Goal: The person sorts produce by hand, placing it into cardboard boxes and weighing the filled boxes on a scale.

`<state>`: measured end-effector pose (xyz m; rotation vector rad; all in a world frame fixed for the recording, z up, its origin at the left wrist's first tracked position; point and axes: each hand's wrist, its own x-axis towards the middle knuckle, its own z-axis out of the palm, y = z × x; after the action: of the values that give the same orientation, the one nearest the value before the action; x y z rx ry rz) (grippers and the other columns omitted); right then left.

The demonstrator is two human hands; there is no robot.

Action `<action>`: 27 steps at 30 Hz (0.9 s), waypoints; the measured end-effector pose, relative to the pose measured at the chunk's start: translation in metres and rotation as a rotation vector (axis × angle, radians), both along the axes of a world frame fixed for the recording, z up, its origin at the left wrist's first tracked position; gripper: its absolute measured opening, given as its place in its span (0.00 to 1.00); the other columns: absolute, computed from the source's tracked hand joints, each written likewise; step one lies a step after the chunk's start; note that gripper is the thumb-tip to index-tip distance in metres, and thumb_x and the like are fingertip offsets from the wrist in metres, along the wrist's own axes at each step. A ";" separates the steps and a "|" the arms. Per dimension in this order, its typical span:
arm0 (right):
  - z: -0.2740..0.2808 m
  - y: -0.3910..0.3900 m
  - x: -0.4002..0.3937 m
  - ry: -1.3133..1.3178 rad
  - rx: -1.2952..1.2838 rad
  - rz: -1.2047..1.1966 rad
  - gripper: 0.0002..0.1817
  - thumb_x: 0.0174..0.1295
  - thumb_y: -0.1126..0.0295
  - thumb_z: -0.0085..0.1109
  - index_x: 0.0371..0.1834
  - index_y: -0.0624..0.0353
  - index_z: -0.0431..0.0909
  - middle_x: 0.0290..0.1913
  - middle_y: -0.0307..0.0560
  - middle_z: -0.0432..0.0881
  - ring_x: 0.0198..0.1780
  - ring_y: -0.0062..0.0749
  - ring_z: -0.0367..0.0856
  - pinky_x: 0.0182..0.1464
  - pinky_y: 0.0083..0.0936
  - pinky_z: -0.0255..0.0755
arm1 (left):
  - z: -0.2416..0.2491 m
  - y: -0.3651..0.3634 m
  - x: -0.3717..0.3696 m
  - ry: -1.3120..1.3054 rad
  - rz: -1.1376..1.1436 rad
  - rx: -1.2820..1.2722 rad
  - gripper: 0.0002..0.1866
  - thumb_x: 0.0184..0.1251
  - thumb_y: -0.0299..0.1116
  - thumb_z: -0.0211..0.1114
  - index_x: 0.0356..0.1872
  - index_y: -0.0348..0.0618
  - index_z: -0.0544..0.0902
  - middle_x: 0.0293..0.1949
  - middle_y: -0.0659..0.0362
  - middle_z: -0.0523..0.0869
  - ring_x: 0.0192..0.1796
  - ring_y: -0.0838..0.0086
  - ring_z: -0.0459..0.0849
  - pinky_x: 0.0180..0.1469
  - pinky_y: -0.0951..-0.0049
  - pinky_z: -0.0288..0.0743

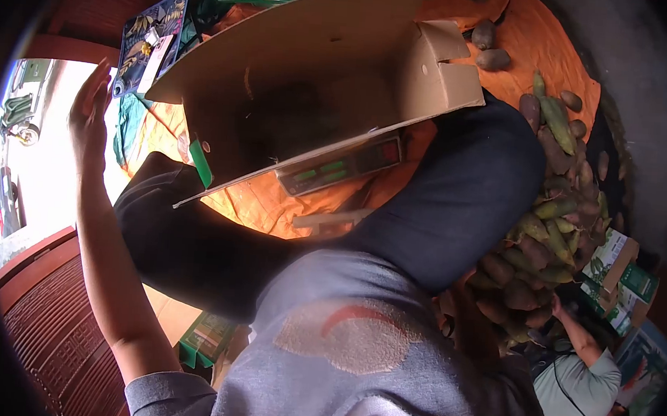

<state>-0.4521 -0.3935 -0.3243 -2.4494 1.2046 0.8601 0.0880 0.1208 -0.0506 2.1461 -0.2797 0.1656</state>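
Observation:
My left hand [90, 110] is raised at the left with its fingers stretched out, apart from the box and holding nothing. In front of my crossed legs stands an open cardboard box [301, 121], its flaps up and its inside in shadow. Below its near edge shows a digital scale [340, 166] with lit green displays. My right arm reaches down beside my thigh to a pile of brown tubers [521, 294] and long green vegetables [559, 131]. The right hand [457, 298] is dark and mostly hidden there, so its fingers cannot be made out.
An orange sheet [565, 54] covers the floor, with two loose tubers [493, 60] behind the box. Another person [580, 387] reaches to the pile at the lower right, near green-and-white cartons [615, 278]. A patterned tray [152, 41] lies at the upper left.

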 end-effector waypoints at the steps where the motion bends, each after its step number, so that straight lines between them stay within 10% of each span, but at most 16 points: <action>1: 0.009 -0.010 0.008 -0.059 -0.002 -0.054 0.35 0.53 0.59 0.64 0.61 0.60 0.57 0.55 0.57 0.69 0.52 0.49 0.70 0.54 0.36 0.64 | 0.008 -0.016 0.000 -0.034 -0.049 0.006 0.19 0.71 0.37 0.54 0.59 0.41 0.73 0.58 0.53 0.76 0.61 0.68 0.73 0.64 0.67 0.66; 8: 0.190 -0.110 0.159 -1.020 -0.617 0.069 0.41 0.47 0.59 0.73 0.59 0.62 0.57 0.54 0.61 0.71 0.53 0.49 0.73 0.55 0.40 0.66 | 0.028 -0.088 0.001 -0.067 -0.327 0.112 0.16 0.71 0.30 0.52 0.58 0.46 0.76 0.54 0.58 0.80 0.58 0.72 0.76 0.62 0.70 0.66; 12: 0.324 -0.081 0.267 -1.359 -0.243 0.300 0.37 0.50 0.73 0.70 0.58 0.61 0.54 0.61 0.60 0.67 0.59 0.44 0.69 0.61 0.40 0.66 | 0.038 -0.124 -0.020 -0.022 -0.393 0.233 0.15 0.67 0.35 0.58 0.52 0.44 0.80 0.45 0.53 0.85 0.48 0.68 0.83 0.52 0.69 0.74; 18: 0.373 0.055 0.410 -0.977 0.215 1.268 0.38 0.41 0.77 0.72 0.55 0.59 0.58 0.58 0.60 0.70 0.58 0.53 0.72 0.59 0.39 0.68 | 0.015 -0.134 -0.023 -0.123 -0.352 0.534 0.12 0.63 0.36 0.61 0.46 0.47 0.82 0.36 0.50 0.85 0.37 0.58 0.84 0.39 0.63 0.77; 27: 0.195 0.144 0.503 -0.106 0.184 1.493 0.35 0.50 0.60 0.64 0.60 0.60 0.61 0.52 0.59 0.74 0.57 0.53 0.71 0.58 0.45 0.65 | 0.002 -0.129 -0.017 -0.145 -0.327 0.574 0.12 0.61 0.29 0.57 0.45 0.49 0.81 0.32 0.51 0.84 0.35 0.56 0.83 0.37 0.60 0.77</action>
<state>0.0509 -0.2492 -0.1292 -2.8532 -0.9552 0.9660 0.0706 -0.0083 -0.0486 2.6130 -0.8408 0.0532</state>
